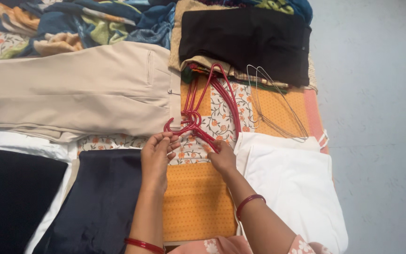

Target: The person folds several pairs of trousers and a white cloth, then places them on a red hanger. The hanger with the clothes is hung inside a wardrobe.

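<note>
a: where are the red hangers (210, 101) just now?

b: bunched together on the flowered orange bedsheet (198, 197), in the middle of the bed. the hooks sit at the near end, close to the person, and the shoulders fan away toward the folded black cloth (245, 40) at the far side. so the long axis runs roughly from the hands outward, leaning a little to the right.

a: and the hands?

b: the left hand (156, 157) is at the hook end, fingers curled about the hooks, touching them. the right hand (222, 157) lies on the lower arm of the bundle, just right of the hooks, fingers bent onto the red wire. both look to be gripping the hangers, though how firmly the right one is closed i cannot tell, since i see its back only.

a: which is nearer the hooks?

b: the left. the right is a bit along the bundle's side.

a: what's about them?

b: beige trousers (71, 91) lie flat to the left, their waistband just beside the hooks. a few thin wire hangers (271, 101) rest to the right, apart from the red ones. nearer, a dark navy garment (102, 197) under the left forearm and a white garment (292, 183) beside the right forearm. red bangles on both wrists.
</note>
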